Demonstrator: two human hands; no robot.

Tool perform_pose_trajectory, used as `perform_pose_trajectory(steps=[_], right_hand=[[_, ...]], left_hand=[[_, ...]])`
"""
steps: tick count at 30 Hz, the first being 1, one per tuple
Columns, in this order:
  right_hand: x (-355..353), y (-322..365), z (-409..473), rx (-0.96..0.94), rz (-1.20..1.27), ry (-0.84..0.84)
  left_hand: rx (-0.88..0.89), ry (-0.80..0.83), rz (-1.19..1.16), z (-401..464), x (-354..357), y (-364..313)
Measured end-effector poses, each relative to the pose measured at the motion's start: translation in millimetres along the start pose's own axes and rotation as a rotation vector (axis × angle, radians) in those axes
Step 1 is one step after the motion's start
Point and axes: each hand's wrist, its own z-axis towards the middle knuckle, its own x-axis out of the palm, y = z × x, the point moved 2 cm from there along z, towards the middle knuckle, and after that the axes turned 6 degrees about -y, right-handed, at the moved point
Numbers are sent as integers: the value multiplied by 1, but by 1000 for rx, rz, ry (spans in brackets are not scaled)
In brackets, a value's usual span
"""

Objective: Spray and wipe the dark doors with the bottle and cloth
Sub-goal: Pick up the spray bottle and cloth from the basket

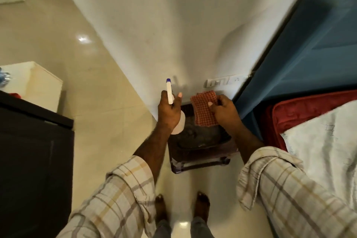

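Spray bottle (174,111): upright-ish in the left hand (169,113), grip wrapped round its neck, white nozzle with the blue tip pointing up and away toward the white wall (154,25).
Cloth (204,109): red-checked, pinched by the right hand (225,110), hanging just beside the bottle, over a dark plastic stool (201,152) on the floor.
Dark doors: the dark cabinet (32,160) sits well off to the left, nearer the bottle hand; a blue door (309,44) stands to the right, by the cloth hand.
Key relation: neither door faces the nozzle yet, so I reckon a turn comes first.
Hard to see: cabinet front cut off at the frame's edge; trigger finger hidden; motion blur on the right.
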Motion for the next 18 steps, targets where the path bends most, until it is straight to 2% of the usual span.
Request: perform_pose_trajectory(steps=[2,4,10,14,18], right_hand=[[19,38,-9,7,126,32],[42,74,-17,-4,158,85],[158,199,-61,-112,237,314],[254,264,-102,-140,285,475],[369,339,-151,-248,282,649]], left_hand=[[-129,-57,-59,3,-39,-19],[-178,-128,-142,9,-81,-33],[-117,-408,-374,19,-253,-65],[-52,-611,-376,15,-372,-78],[-33,-792,-383,10,-498,-89]])
